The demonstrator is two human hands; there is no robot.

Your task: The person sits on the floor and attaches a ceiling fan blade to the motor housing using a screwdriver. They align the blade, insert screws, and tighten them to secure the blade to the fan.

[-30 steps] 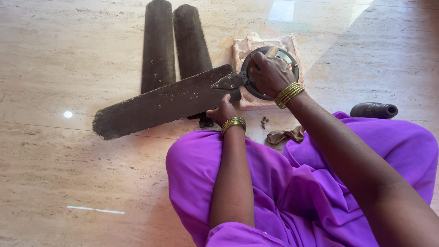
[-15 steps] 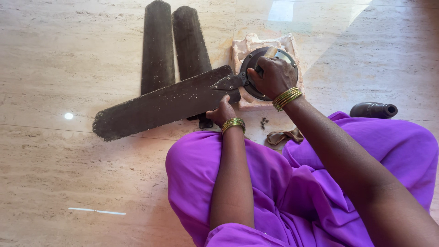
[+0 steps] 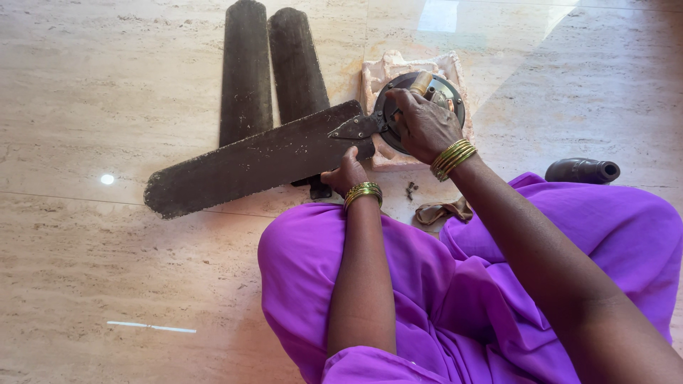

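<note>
A dark, dusty ceiling fan blade (image 3: 256,162) lies across the stone floor, its metal bracket reaching a round fan motor (image 3: 445,92). My left hand (image 3: 346,172) grips the blade's near edge close to the bracket. My right hand (image 3: 423,124) rests on top of the motor, fingers curled over its hub; what they hold is hidden. The motor sits on a folded pale cloth (image 3: 377,75). Gold bangles are on both wrists.
Two more dark blades (image 3: 245,71) lie side by side on the floor behind. A dark cylindrical part (image 3: 582,171) lies at the right. Small screws (image 3: 411,189) and a brown rag (image 3: 440,211) sit by my purple-clad knees.
My right hand has shifted slightly on the motor hub. The blade and my left hand stay where they were.
</note>
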